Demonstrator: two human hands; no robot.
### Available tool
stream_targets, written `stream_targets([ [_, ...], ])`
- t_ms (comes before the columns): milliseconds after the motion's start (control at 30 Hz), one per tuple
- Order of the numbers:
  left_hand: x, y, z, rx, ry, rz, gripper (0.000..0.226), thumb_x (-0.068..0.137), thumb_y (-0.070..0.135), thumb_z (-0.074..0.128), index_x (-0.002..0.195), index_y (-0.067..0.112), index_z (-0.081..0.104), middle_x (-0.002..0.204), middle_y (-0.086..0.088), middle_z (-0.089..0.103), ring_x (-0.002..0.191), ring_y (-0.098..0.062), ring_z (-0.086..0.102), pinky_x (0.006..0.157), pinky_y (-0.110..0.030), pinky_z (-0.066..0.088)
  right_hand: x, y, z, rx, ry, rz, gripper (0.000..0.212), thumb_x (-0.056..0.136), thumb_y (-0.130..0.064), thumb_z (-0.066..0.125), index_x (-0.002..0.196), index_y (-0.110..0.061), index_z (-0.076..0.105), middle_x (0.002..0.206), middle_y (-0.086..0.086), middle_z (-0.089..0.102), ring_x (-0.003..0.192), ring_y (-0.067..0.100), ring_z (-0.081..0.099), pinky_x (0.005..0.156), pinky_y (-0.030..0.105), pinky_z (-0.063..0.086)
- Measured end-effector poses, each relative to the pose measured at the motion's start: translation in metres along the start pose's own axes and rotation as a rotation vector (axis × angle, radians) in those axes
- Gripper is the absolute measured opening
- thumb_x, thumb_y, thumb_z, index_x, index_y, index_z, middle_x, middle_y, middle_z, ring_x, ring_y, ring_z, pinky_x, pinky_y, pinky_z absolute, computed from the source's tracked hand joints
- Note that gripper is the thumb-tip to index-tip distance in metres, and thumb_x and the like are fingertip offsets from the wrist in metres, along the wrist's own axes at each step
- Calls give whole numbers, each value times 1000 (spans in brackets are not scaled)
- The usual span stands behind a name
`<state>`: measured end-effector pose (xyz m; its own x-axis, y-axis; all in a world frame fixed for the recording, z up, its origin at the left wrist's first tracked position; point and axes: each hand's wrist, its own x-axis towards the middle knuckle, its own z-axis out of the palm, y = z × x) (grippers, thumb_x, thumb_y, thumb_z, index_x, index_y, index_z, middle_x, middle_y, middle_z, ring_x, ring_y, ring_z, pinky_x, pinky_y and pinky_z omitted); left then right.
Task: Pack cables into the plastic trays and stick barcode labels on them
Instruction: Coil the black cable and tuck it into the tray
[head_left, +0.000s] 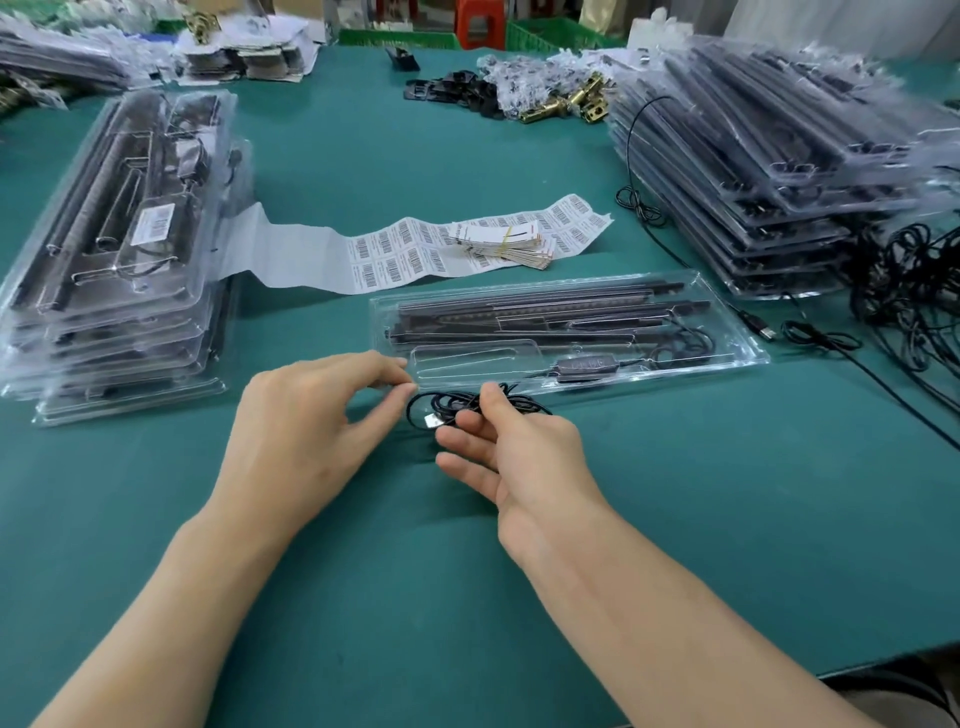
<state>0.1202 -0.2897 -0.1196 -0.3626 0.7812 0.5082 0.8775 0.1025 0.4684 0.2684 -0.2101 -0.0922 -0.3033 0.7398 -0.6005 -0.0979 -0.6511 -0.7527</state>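
Here left hand (311, 431) and right hand (519, 447) pinch cable (441, 400) beside the tray rim (649, 383).

This was a factory packing bench: green table mat (415, 597), labelled tray stack (119, 249) at ten o'clock, taller tray stack (779, 171) at two, barcode label sheet (395, 254) at twelve, green crates (550, 34) beyond.

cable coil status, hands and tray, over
Right hand pinches cable coil, left hand pinches its loop end. Coil outside tray, just in front. Nothing between them.
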Motion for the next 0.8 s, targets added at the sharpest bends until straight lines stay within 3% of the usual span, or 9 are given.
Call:
stream_targets([
  [200, 1, 1, 1, -24, -4, -2, 13, 92, 38, 67, 90, 28, 75, 97, 18, 76, 90, -5, 74, 71, -40, 60, -1, 7, 13, 114, 76, -83, 32, 105, -21, 57, 80, -1, 59, 50, -4, 66, 51, 14, 70, 45, 23, 54],
  [467, 1, -3, 3, -32, -5, 21, 15, 94, 39, 65, 89, 28, 73, 93, 16, 74, 81, -7, 72, 64, -40, 57, 0, 6, 24, 124, 99, -94, 28, 107, -20, 53, 86, -2, 59, 75, 7, 73, 57, 14, 73, 45, 25, 55],
  [800, 0, 5, 9, -26, 1, -43, 13, 89, 42, 68, 83, 30, 65, 88, 14, 65, 80, -9, 67, 63, -39, 55, 5, 5, 20, 6, 122, -117, 23, 105, -18, 56, 87, -5, 61, 68, 2, 73, 54, 13, 72, 42, 25, 52],
])
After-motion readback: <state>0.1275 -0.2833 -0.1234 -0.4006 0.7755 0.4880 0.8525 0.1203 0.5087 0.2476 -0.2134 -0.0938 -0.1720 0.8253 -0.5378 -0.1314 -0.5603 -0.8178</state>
